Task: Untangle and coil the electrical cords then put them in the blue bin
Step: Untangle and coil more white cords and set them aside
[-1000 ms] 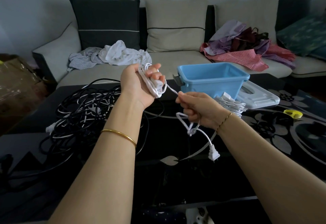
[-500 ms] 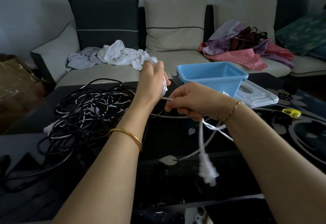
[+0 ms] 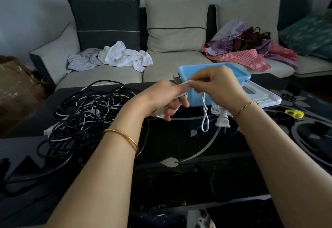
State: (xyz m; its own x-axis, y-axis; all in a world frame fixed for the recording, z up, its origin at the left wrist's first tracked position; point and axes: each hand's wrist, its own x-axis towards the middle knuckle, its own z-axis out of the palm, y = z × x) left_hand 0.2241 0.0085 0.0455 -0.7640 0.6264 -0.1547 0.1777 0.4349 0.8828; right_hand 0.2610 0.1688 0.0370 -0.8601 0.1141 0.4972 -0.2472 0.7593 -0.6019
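— White cord [image 3: 204, 118]: who holds it, and where?
— Left hand [image 3: 161, 98] curls round the wound bundle; right hand [image 3: 221, 84] pinches the free strand just beside it, both in front of the blue bin [image 3: 240, 74].
— Which way does the tail run?
— Down from the right hand's pinch, looped, its long axis near vertical, ending at the plug [image 3: 222, 121] low near the table [image 3: 179, 147]. The right hand is nearer, so the next wrap probably falls to it.
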